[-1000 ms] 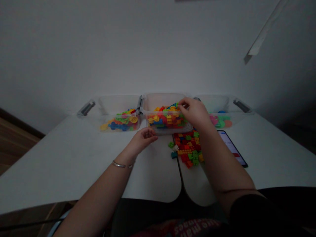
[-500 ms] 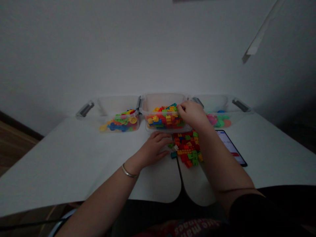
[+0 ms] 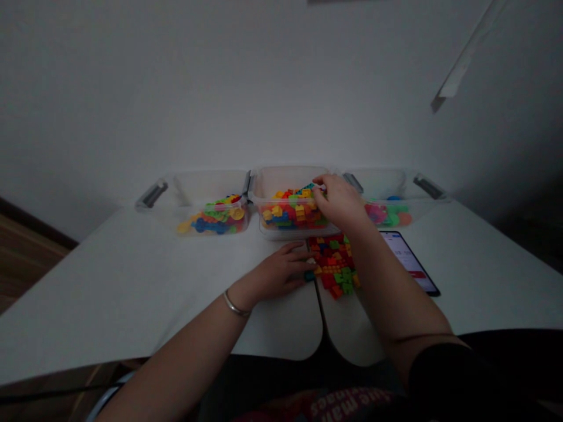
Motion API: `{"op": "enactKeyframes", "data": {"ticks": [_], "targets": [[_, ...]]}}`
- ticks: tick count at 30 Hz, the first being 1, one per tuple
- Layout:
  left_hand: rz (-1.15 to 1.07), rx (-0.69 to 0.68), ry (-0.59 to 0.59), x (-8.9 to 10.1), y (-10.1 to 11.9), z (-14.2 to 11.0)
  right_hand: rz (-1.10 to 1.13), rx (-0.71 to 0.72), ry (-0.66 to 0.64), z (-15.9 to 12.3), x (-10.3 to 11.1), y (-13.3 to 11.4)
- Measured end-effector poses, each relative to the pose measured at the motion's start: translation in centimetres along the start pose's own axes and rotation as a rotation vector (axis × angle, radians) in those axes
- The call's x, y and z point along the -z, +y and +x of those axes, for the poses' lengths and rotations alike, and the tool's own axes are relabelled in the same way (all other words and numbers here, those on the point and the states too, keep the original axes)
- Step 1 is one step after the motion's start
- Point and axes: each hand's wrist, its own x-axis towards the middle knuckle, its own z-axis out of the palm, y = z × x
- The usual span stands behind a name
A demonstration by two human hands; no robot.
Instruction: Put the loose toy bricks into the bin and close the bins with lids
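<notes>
My right hand (image 3: 341, 202) reaches into the middle clear bin (image 3: 281, 176), which is full of small coloured bricks (image 3: 290, 212). Its fingers curl down among the bricks at the bin's right side; what they grip is hidden. My left hand (image 3: 281, 271) lies flat on the white table (image 3: 132, 281) with its fingers stretched out. Its fingertips touch the left edge of a flat block of joined bricks (image 3: 335, 264) in red, green, orange and yellow, which lies just in front of the middle bin. A thin bangle (image 3: 234, 306) circles my left wrist.
A clear bin (image 3: 211, 184) on the left holds coloured toy pieces, and another clear bin (image 3: 387, 181) on the right holds pink and green ones. A phone (image 3: 411, 262) with a lit screen lies right of my right forearm. A white wall stands behind the bins.
My left hand has slid right and forward from in front of the middle bin to the joined bricks, and its fingers have opened out. My right hand has stayed in the middle bin.
</notes>
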Motion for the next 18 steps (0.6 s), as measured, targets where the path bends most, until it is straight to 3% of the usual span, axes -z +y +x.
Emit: {"op": "enactKeyframes", "data": {"ticks": [6,10,13,18], "targets": [[0.044,0.068,0.077,-0.2,-0.6,0.0,0.149,0.117,0.101,-0.1,0.4,-0.8],[0.089,0.09,0.137,-0.4,-1.0,-0.1,0.278,0.26,0.087,-0.7,1.2,-2.1],[0.107,0.111,0.186,-0.4,-1.7,-0.3,0.331,0.364,-0.013,-1.1,1.5,-2.7],[0.072,0.183,0.219,-0.3,-2.9,-0.7,0.28,0.486,-0.29,-1.6,1.8,-3.4]]}}
